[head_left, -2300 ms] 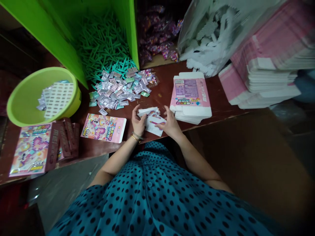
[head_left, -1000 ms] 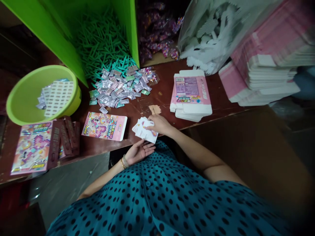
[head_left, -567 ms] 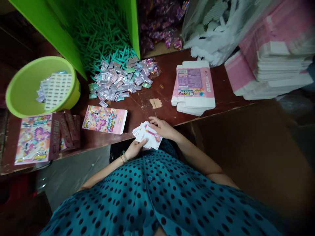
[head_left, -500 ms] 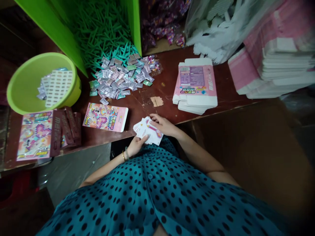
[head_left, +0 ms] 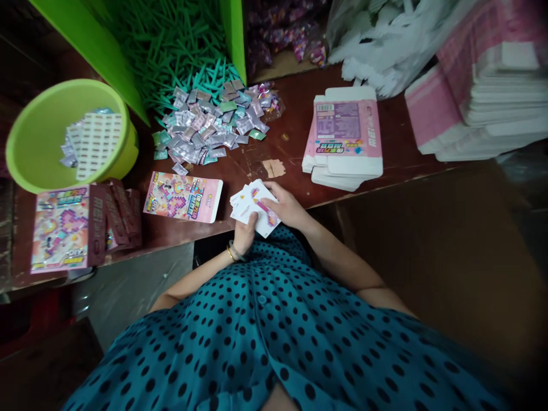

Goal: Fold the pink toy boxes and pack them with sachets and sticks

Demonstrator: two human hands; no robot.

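Observation:
Several white printed cards point(head_left: 245, 206), fanned in a loose stack, are held between my two hands at the table's front edge. My left hand point(head_left: 245, 233) grips their lower edge, thumb on top. The thumb of my right hand point(head_left: 287, 206) presses on the top card, which carries a pink and purple picture, while its other fingers go behind the cards. Left of the cards, a flat pink printed box point(head_left: 184, 197) lies on the table, touched by neither hand.
Small foil sachets point(head_left: 209, 125) lie heaped before a green bin point(head_left: 234, 40) of green sticks. A yellow-green basin point(head_left: 17, 142) holds printed sheets. Filled boxes point(head_left: 62, 228) stand at the left; flat box stacks point(head_left: 342, 128) lie right, with more pink boxes point(head_left: 492, 108) beyond.
My left hand has shifted up and right along the cards. The top card is turned more upright and sits clearer of the stack under my right thumb. The view tilted slightly.

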